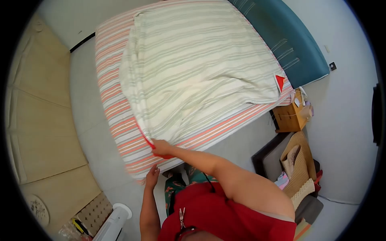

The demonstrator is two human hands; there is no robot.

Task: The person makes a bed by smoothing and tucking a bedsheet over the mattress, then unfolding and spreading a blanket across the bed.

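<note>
A pale quilt (193, 64) with thin grey-green stripes lies over a bed, creased near its lower side. Red lining shows along its near left edge and at a turned-up corner by the headboard. My right hand (162, 148) is closed around the quilt's near left corner, where red fabric hangs below the fingers. Beneath lies an orange, white and grey striped bedsheet (110, 86), bare along the left and near sides. Just below the right one, my left hand (152, 176) is beside the mattress corner, holding nothing, its fingers loosely apart.
A teal padded headboard (295, 44) stands at the upper right. Beside it is a wooden nightstand (290, 116) with small items on top. A dark seat (277, 154) holds folded woven mats and cloth. Beige cabinets (44, 120) line the left, with a white appliance (114, 223) below.
</note>
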